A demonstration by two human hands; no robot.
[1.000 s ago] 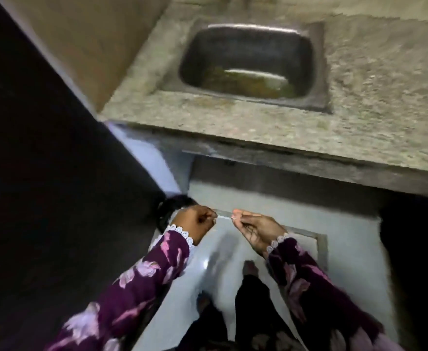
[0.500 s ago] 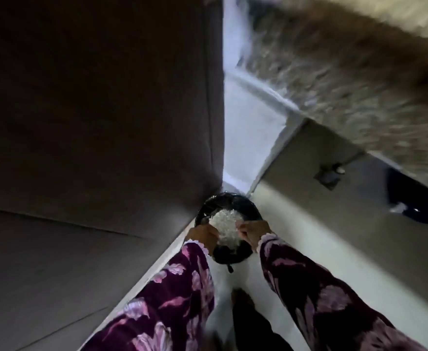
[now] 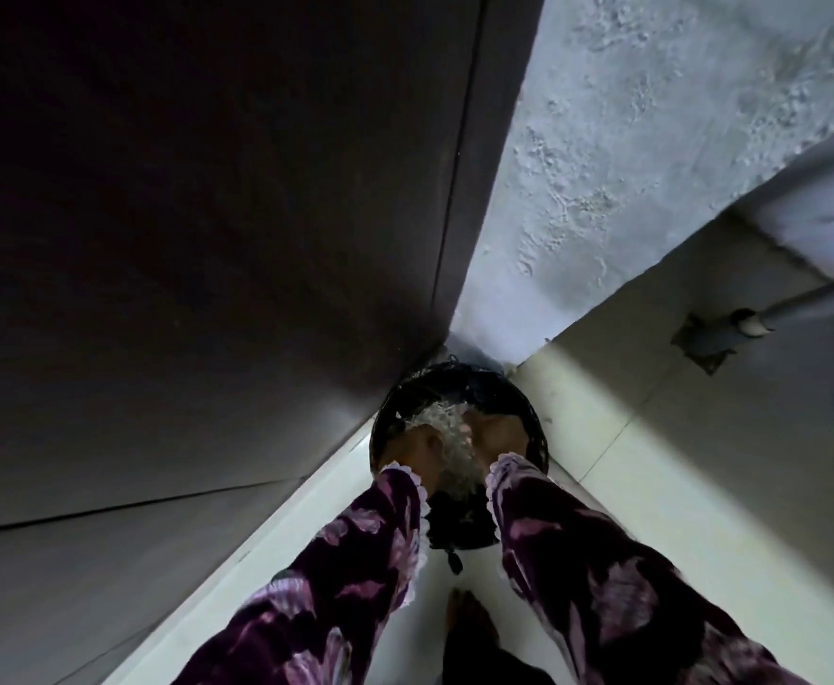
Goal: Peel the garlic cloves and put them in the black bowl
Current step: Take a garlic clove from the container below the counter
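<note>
Both hands, left (image 3: 412, 449) and right (image 3: 496, 432), reach into the black bowl (image 3: 533, 427) by the wall (image 3: 627, 165); grips unclear.

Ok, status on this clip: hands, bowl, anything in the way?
Left hand and right hand down over black bowl, whitish pile between them. Grip unclear, blurred. Bowl on floor in corner; nothing blocking.

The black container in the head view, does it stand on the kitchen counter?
No. The black container sits low on the floor, in the corner where the dark panel meets the rough wall.
</note>
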